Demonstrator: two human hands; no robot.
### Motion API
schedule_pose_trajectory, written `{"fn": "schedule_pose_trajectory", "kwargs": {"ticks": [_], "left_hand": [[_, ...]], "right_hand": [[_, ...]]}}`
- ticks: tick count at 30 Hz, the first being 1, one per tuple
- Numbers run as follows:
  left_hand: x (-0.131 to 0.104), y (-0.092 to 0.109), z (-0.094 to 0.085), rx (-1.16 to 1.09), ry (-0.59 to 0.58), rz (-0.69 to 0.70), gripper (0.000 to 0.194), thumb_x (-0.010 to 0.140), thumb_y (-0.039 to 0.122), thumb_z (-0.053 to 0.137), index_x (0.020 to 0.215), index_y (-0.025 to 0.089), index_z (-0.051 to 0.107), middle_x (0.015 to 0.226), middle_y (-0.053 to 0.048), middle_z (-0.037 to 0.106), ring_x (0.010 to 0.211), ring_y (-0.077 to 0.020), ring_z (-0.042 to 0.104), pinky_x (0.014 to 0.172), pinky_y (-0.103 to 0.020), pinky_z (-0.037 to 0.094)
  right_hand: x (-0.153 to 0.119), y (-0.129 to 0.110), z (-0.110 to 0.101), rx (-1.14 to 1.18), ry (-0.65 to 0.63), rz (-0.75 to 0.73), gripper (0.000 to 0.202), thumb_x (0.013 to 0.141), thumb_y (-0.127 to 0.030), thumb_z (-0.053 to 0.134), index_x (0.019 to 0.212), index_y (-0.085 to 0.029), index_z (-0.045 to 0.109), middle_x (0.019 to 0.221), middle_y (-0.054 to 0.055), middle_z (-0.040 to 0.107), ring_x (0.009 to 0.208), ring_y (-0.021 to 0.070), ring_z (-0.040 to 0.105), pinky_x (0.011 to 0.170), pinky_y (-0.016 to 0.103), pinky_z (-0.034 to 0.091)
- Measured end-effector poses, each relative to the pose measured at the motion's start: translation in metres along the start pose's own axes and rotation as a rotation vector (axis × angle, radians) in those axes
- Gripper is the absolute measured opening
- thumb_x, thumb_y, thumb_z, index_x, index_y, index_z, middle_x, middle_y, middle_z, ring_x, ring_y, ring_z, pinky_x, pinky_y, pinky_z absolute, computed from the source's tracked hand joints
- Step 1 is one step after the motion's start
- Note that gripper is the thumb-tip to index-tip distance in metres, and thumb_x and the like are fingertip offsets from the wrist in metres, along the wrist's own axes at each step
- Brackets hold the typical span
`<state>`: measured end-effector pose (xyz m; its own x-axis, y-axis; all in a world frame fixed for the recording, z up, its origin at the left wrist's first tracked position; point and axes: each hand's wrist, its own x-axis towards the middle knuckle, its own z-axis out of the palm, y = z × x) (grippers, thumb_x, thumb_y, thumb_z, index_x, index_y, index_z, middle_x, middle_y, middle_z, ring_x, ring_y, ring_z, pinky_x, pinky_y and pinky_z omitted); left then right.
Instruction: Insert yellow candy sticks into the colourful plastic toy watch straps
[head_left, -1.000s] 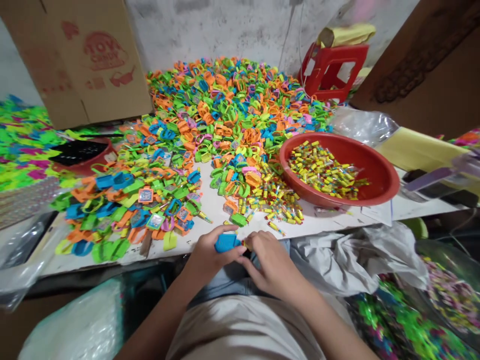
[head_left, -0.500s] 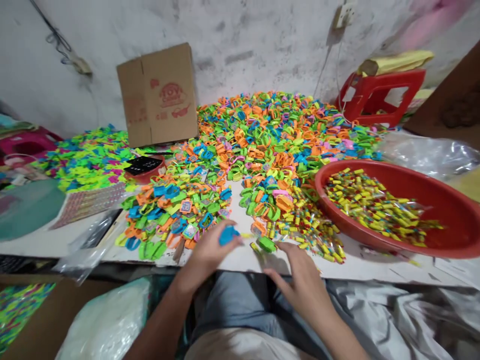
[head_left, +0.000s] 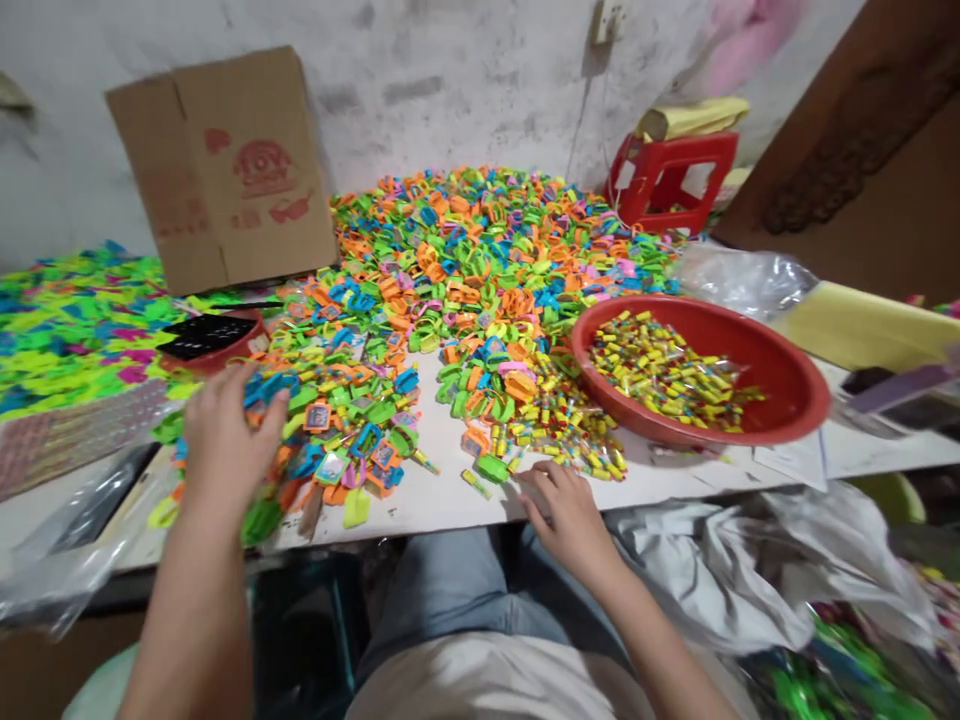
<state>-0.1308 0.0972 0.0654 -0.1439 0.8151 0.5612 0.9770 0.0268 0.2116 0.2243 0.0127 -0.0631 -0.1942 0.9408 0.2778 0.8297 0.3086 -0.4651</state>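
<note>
Head camera view: a white tabletop (head_left: 420,497) spans the frame before a scuffed, pale wall (head_left: 450,90).
Upper left: creased brown cardboard box (head_left: 247,190), printed in red.
Upper right: red plastic stool (head_left: 671,180).
Center: a heap of glossy watch-shaped toys (head_left: 480,240) in orange, green and blue.
Right: smooth, round red basin (head_left: 780,385) of small yellow tubes in clear wrap; more tubes (head_left: 577,425) lie beside it.
Left hand: over the left pile of toys (head_left: 337,420), thumb and fingers apart around blue pieces (head_left: 271,386); blurred, so I cannot tell whether it grips any.
Right hand (head_left: 566,515): released, fingers loosely curled at the table edge, just beside a green toy (head_left: 493,468).
</note>
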Motion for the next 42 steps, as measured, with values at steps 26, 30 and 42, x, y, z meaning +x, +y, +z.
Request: {"fn": "schedule_pose_trajectory", "kwargs": {"ticks": [26, 30, 42], "left_hand": [[-0.096, 0.124, 0.113, -0.828, -0.802, -0.127, 0.031, 0.081, 0.049, 0.055, 0.091, 0.022, 0.043, 0.078, 0.002, 0.059, 0.068, -0.0135, 0.060, 0.061, -0.025, 0.045], [-0.100, 0.131, 0.091, -1.345, -0.810, -0.315, 0.050, 0.061, 0.044, 0.078, 0.093, 0.021, 0.047, 0.082, 0.002, 0.060, 0.073, -0.0113, 0.058, 0.064, -0.022, 0.046], [-0.112, 0.158, 0.036, -1.313, -0.749, -0.294, 0.041, 0.064, 0.027, 0.079, 0.102, 0.018, 0.064, 0.104, -0.006, 0.071, 0.092, -0.0169, 0.067, 0.083, -0.026, 0.055]], "right_hand": [[-0.009, -0.014, 0.024, 0.380, 0.054, 0.045, 0.013, 0.092, -0.017, 0.043, 0.103, -0.017, 0.050, 0.083, 0.005, 0.063, 0.074, 0.0196, 0.059, 0.067, 0.029, 0.045], [-0.007, -0.023, 0.000, 0.614, 0.098, 0.092, 0.020, 0.097, -0.024, 0.039, 0.111, -0.021, 0.052, 0.091, 0.004, 0.064, 0.085, 0.0179, 0.063, 0.074, 0.027, 0.048], [-0.002, -0.044, -0.034, 0.561, 0.264, -0.028, 0.015, 0.097, -0.023, 0.045, 0.107, -0.021, 0.055, 0.099, 0.004, 0.064, 0.092, 0.0169, 0.060, 0.081, 0.029, 0.046]]}}
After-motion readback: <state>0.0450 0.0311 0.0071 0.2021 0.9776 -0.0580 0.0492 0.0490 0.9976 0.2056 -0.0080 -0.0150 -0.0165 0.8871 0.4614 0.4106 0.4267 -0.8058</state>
